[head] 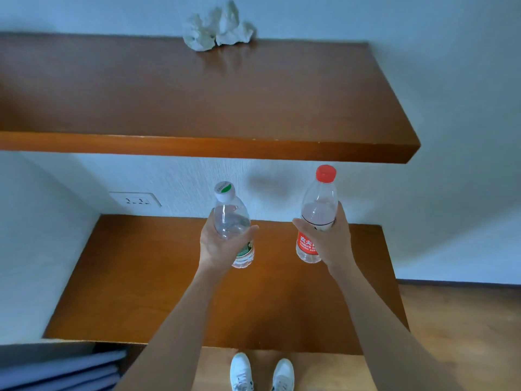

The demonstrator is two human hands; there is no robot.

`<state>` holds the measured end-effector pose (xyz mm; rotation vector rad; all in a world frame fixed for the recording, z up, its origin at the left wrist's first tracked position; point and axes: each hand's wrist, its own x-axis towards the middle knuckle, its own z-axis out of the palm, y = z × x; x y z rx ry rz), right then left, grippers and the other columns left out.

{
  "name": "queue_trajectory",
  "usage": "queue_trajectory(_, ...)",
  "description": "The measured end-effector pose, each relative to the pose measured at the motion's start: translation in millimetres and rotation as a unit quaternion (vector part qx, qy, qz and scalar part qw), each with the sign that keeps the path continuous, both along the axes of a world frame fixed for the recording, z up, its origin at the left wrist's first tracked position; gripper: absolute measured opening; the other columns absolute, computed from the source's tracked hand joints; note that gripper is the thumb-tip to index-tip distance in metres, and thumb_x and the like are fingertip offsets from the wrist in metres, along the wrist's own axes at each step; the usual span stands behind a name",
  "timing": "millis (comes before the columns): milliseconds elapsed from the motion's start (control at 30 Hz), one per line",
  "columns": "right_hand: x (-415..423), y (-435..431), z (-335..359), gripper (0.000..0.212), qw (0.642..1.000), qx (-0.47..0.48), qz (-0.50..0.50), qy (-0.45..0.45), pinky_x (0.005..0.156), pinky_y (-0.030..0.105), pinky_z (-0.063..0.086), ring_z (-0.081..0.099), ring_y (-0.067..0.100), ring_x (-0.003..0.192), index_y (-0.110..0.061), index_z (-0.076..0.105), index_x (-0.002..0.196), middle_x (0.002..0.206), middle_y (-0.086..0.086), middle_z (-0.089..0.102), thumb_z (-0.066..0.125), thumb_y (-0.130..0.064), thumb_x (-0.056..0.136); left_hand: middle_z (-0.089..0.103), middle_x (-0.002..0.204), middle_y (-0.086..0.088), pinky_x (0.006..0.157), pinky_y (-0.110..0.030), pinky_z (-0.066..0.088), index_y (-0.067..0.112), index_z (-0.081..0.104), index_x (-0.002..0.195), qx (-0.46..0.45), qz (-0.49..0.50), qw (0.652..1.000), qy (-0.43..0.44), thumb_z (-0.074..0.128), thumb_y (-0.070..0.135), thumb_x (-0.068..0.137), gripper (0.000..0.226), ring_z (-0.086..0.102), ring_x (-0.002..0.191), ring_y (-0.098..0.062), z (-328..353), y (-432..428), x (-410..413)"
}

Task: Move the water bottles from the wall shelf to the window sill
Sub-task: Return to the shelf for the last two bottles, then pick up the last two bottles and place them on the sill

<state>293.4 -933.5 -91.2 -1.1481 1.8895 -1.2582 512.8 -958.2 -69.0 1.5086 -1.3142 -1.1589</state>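
My left hand (pixel 218 244) grips a clear water bottle with a white cap and green label (pixel 231 218), held tilted above the lower wooden shelf (pixel 135 277). A clear bottle with a red cap and red label (pixel 320 204) stands nearly upright in the grip of my right hand (pixel 334 241), also above that lower shelf. Both bottles hang in the air, below the front edge of the upper wall shelf (pixel 197 97). No window sill is in view.
A crumpled white object (pixel 217 29) lies at the back of the upper shelf against the wall. A wall socket (pixel 136 200) sits between the shelves at left. Wooden floor (pixel 465 334) lies to the right, blue fabric (pixel 62 368) at lower left, my white shoes (pixel 262 373) below.
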Motion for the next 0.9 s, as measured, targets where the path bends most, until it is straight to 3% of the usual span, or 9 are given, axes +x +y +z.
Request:
queue_trajectory(167, 5.3, 17.7, 21.6, 0.073, 1.000, -0.005, 0.000, 0.006, 0.072, 0.014, 0.043, 0.057, 0.019, 0.105, -0.021, 0.044, 0.135, 0.113, -0.004, 0.056, 0.085, -0.034, 0.077, 0.068, 0.100, 0.009, 0.075, -0.021, 0.048, 0.041, 0.056, 0.101, -0.035, 0.004, 0.999, 0.037, 0.085, 0.022, 0.074, 0.044, 0.065, 0.098, -0.008, 27.2, 11.1, -0.9)
queue_trajectory(500, 51.3, 25.5, 35.8, 0.066, 0.997, -0.022, 0.068, -0.001, 0.073, 0.011, 0.042, 0.058, 0.014, 0.097, -0.028, 0.044, 0.127, 0.107, -0.010, 0.055, 0.086, -0.030, 0.076, 0.065, 0.100, 0.011, 0.068, -0.010, 0.045, 0.027, 0.056, 0.113, -0.044, 0.049, 0.997, 0.032, 0.085, 0.025, 0.074, 0.049, 0.065, 0.093, -0.004, 38.4, 26.8, 34.2)
queue_trajectory(600, 76.2, 19.9, 35.6, 0.066, 0.993, -0.024, 0.114, -0.032, 0.075, 0.014, 0.045, 0.058, 0.011, 0.097, -0.035, 0.041, 0.124, 0.105, -0.018, 0.054, 0.086, -0.029, 0.076, 0.065, 0.103, 0.011, 0.064, -0.008, 0.048, 0.026, 0.055, 0.117, -0.056, 0.079, 0.995, 0.030, 0.084, 0.027, 0.074, 0.052, 0.065, 0.095, -0.006, 39.6, 37.2, 53.9)
queue_trajectory(733, 114.5, 16.0, 37.0, 0.062, 0.976, -0.017, 0.204, -0.069, 0.074, 0.015, 0.046, 0.060, 0.008, 0.098, -0.036, 0.043, 0.121, 0.107, -0.021, 0.055, 0.085, -0.028, 0.076, 0.065, 0.104, 0.010, 0.072, -0.014, 0.052, 0.029, 0.053, 0.117, -0.080, 0.138, 0.987, 0.017, 0.083, 0.030, 0.076, 0.052, 0.066, 0.096, -0.009, 42.3, 62.8, 83.4)
queue_trajectory(900, 164.4, 20.9, 43.9, 0.058, 0.933, -0.019, 0.347, -0.090, 0.076, 0.015, 0.050, 0.061, 0.011, 0.102, -0.049, 0.045, 0.114, 0.110, -0.025, 0.055, 0.085, -0.038, 0.074, 0.067, 0.104, 0.005, 0.077, -0.020, 0.056, 0.023, 0.054, 0.123, -0.106, 0.269, 0.957, -0.008, 0.079, 0.043, 0.070, 0.062, 0.068, 0.095, -0.014, 48.0, 113.8, 121.4)
